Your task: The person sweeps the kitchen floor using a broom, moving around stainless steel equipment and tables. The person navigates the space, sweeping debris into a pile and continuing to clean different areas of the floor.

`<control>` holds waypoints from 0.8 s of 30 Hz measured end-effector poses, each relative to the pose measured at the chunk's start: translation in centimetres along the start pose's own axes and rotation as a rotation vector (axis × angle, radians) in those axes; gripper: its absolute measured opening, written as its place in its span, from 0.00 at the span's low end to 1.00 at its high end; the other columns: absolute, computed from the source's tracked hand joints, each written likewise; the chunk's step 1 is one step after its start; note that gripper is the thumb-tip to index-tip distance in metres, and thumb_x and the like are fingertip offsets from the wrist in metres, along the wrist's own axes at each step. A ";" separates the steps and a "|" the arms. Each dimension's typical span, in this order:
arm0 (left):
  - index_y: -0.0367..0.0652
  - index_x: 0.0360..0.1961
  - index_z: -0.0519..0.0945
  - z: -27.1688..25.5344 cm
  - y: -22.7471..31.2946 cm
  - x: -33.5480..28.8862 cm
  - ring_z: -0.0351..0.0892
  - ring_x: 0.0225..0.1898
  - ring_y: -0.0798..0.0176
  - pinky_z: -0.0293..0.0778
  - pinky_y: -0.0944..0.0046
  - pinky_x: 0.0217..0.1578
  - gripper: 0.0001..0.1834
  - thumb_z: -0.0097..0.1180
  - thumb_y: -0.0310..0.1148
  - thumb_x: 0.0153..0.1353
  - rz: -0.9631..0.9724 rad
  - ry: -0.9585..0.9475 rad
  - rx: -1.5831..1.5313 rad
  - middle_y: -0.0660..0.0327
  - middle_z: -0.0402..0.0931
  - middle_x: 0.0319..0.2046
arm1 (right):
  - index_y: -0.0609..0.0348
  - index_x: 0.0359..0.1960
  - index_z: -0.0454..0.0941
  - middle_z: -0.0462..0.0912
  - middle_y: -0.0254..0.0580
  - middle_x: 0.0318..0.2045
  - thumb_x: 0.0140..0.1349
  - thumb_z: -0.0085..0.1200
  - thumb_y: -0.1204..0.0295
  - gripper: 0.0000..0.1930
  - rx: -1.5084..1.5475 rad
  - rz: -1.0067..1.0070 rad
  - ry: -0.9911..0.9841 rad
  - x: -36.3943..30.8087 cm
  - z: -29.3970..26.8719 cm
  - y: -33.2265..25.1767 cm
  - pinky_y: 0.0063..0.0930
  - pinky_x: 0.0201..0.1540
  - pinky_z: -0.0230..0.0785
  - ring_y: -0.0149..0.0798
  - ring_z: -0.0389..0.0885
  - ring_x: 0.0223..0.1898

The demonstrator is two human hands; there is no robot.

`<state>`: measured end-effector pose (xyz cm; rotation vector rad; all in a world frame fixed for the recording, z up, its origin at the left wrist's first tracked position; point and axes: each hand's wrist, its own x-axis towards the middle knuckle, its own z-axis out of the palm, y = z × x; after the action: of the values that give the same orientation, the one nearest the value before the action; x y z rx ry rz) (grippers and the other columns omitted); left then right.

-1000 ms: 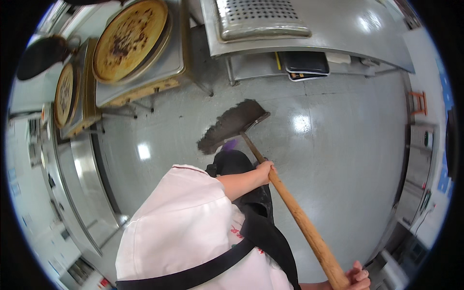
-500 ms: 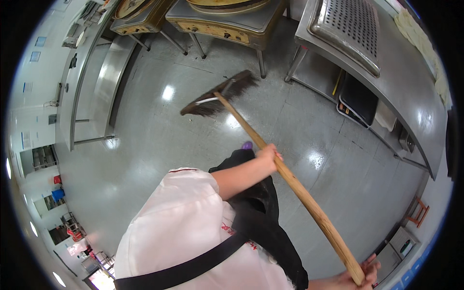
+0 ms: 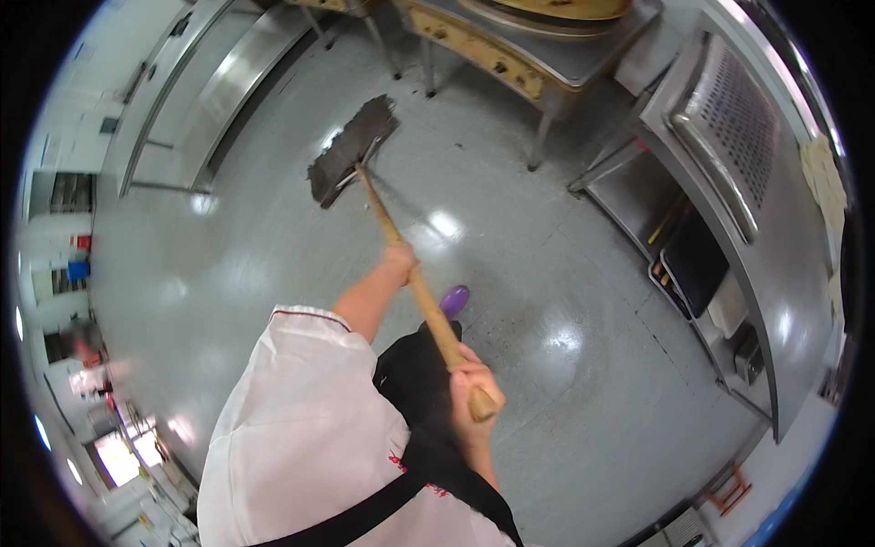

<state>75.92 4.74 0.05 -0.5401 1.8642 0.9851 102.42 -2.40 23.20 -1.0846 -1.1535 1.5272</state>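
Note:
A wide broom (image 3: 351, 150) with dark bristles lies against the grey floor ahead, slanting up to the right. Its long wooden handle (image 3: 430, 310) runs back toward my body. My left hand (image 3: 401, 262) is wrapped round the handle's middle part. Close to the butt end, my right hand (image 3: 474, 387) is closed round the same handle, with the rounded tip showing past the fingers. Below the left hand, a purple shoe (image 3: 455, 302) shows beside the handle. A black apron (image 3: 410, 374) covers part of my front.
A stove-like metal unit (image 3: 510, 55) with a round top plate stands on legs at the back. Along the right runs a steel table (image 3: 784, 273) bearing a perforated tray (image 3: 725, 128), with dark trays (image 3: 695, 264) on its lower shelf. A steel counter (image 3: 246, 91) lines the left.
The broom head has swung left and slightly farther away. Both hands have moved left with the handle, the right one coming in from the lower right corner toward my body. The view has shifted too.

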 end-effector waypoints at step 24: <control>0.48 0.17 0.59 -3.3 -39.2 -29.7 0.58 0.14 0.69 0.61 0.68 0.17 0.11 0.45 0.24 0.51 -0.824 -0.415 -0.338 0.67 0.56 0.13 | 0.53 0.22 0.67 0.72 0.37 0.18 0.57 0.51 0.63 0.11 -0.204 -0.665 0.116 -40.5 -21.9 -31.3 0.56 0.45 0.67 0.46 0.73 0.32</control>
<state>115.83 -21.85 11.14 -1.0969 0.9514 0.7559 136.56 -33.10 54.78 -0.7864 -1.4260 0.8342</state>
